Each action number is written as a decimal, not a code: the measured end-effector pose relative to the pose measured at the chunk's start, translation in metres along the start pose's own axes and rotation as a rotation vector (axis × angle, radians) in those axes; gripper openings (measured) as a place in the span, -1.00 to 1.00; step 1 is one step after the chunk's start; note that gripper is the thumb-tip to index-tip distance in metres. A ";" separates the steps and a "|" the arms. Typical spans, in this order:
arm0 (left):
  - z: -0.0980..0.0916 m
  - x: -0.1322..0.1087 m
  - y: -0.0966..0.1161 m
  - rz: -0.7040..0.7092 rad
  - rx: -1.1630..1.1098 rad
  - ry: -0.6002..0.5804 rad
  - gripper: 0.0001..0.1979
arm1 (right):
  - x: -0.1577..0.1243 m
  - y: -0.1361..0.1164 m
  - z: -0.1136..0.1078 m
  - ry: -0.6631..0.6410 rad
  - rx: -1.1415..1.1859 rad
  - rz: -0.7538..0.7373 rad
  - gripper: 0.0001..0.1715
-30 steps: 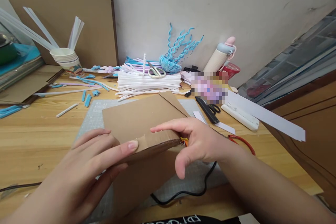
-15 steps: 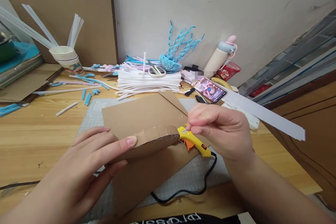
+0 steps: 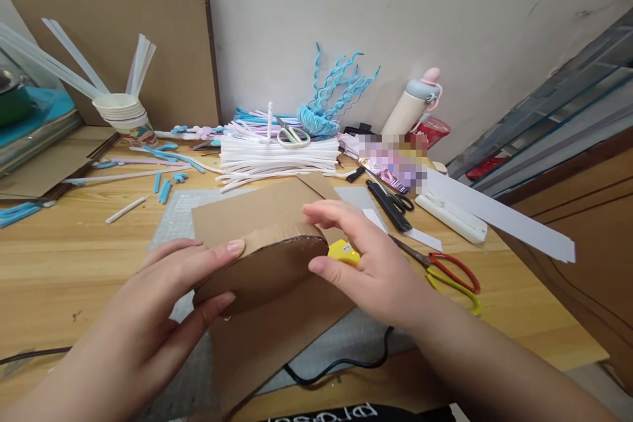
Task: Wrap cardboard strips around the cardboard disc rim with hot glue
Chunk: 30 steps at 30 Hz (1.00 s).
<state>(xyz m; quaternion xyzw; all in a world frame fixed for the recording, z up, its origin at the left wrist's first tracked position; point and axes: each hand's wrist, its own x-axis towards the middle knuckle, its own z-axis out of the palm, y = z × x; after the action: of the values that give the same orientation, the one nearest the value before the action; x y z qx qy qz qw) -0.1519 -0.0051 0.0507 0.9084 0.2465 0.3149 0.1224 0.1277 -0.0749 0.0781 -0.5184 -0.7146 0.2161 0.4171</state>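
My left hand [image 3: 163, 297] grips a curved cardboard piece [image 3: 277, 273] by its left end, thumb below and fingers over the rim. A cardboard strip runs along its top edge. At the right end of that piece, my right hand [image 3: 366, 257] is open, thumb and fingers apart around the end; whether they touch it I cannot tell. Mostly hidden behind the right hand is a yellow glue gun [image 3: 341, 251], its black cord [image 3: 346, 364] looping out below. Under both hands lies a flat cardboard sheet [image 3: 247, 204] on a grey cutting mat [image 3: 171, 217].
Scissors with red and yellow handles [image 3: 452, 277] lie right of my right hand. Beyond are a black cutter [image 3: 388, 204], white pipe cleaners [image 3: 281, 157] with small scissors [image 3: 293, 135] on top, and a bottle [image 3: 408, 109]. Stacked paper cups [image 3: 121, 112] stand at the back left.
My right hand has moved left and down to the cardboard piece's end, its pinched fingers spreading apart. The left hand has shifted slightly left, still holding the piece. Red-and-yellow scissors now show.
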 end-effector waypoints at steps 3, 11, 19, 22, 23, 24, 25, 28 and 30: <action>-0.001 0.001 0.002 0.021 0.010 0.009 -0.45 | 0.003 -0.007 0.006 -0.011 -0.030 -0.098 -0.50; 0.000 -0.001 0.009 0.041 0.070 -0.001 -0.47 | -0.001 -0.009 0.013 0.078 -0.058 -0.247 -0.63; 0.015 -0.008 0.015 -0.127 -0.311 0.360 -0.27 | -0.010 0.006 0.018 0.136 -0.129 -0.191 -0.65; 0.011 -0.003 0.024 -0.181 -0.400 0.422 -0.25 | -0.012 0.006 0.027 0.141 -0.171 -0.166 -0.71; 0.009 0.000 0.027 -0.199 -0.373 0.424 -0.28 | -0.014 0.003 0.031 0.151 -0.187 -0.163 -0.71; 0.007 0.002 0.030 -0.226 -0.326 0.420 -0.31 | -0.016 0.000 0.034 0.159 -0.202 -0.155 -0.70; 0.005 0.005 0.033 -0.258 -0.271 0.413 -0.36 | -0.017 -0.005 0.037 0.152 -0.215 -0.143 -0.67; 0.002 0.012 0.044 -0.379 -0.167 0.327 -0.45 | -0.022 -0.023 0.044 -0.005 -0.199 -0.066 -0.33; 0.003 0.016 0.055 -0.429 -0.224 0.286 -0.44 | -0.024 -0.035 0.047 -0.148 -0.124 0.004 0.05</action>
<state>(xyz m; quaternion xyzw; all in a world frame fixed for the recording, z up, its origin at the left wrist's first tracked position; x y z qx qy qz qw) -0.1188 -0.0431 0.0777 0.7625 0.4117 0.4320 0.2500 0.0724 -0.1037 0.0690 -0.5272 -0.7545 0.2097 0.3298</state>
